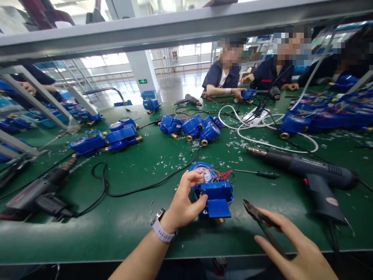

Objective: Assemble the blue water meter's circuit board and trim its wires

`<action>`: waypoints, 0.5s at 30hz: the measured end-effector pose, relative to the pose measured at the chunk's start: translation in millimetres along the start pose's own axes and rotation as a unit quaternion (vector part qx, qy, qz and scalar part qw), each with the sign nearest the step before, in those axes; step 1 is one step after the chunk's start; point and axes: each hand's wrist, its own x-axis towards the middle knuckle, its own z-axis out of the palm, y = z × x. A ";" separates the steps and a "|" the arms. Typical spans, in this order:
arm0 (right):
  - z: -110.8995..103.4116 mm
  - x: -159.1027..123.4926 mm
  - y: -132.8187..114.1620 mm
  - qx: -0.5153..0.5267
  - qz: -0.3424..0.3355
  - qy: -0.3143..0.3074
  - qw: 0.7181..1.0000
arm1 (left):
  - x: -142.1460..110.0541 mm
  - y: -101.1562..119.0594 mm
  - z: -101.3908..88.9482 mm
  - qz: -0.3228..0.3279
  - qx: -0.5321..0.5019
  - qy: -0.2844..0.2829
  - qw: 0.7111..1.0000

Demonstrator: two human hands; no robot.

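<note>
A blue water meter (220,191) with brass fittings lies in front of me on the green bench, its small flap (219,209) hanging down toward me. Loose red and other coloured wires (224,176) stick out at its top right. My left hand (185,198) grips the meter's left side, thumb on the near face and fingers over the round dial. To the right of the meter, apart from it, my right hand (297,245) holds cutting pliers (253,212), their jaws pointing up and left. A thin screwdriver (266,175) rests beyond the pliers.
A large heat gun (314,167) lies at the right, another gun-shaped tool (43,190) at the left with its black cord looping across. Further meters (192,126) stand behind among plastic scraps. A white cable (279,149) coils nearby. Co-workers (223,77) sit opposite.
</note>
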 end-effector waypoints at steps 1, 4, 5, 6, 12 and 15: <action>1.4 1.5 -2.3 -0.007 -0.006 0.004 1.000 | 0.0 -0.5 0.4 -0.007 -0.008 0.007 1.000; 6.2 5.9 -6.9 -0.037 -0.029 0.014 0.999 | 0.3 -2.4 -0.5 -0.025 0.010 0.031 0.999; 7.7 7.3 -7.5 -0.046 -0.037 0.016 0.998 | 0.9 -2.7 -1.2 -0.028 0.028 0.032 0.999; 9.0 8.8 -7.7 -0.052 -0.044 0.018 0.998 | 2.1 -2.6 -2.0 -0.027 0.047 0.030 0.998; 9.3 22.1 -10.3 -0.057 -0.084 0.022 0.995 | 15.7 6.0 0.2 -0.003 0.097 -0.018 0.995; 4.7 32.1 -18.1 -0.095 -0.132 0.030 0.986 | 17.0 7.9 6.5 0.017 0.073 -0.005 0.997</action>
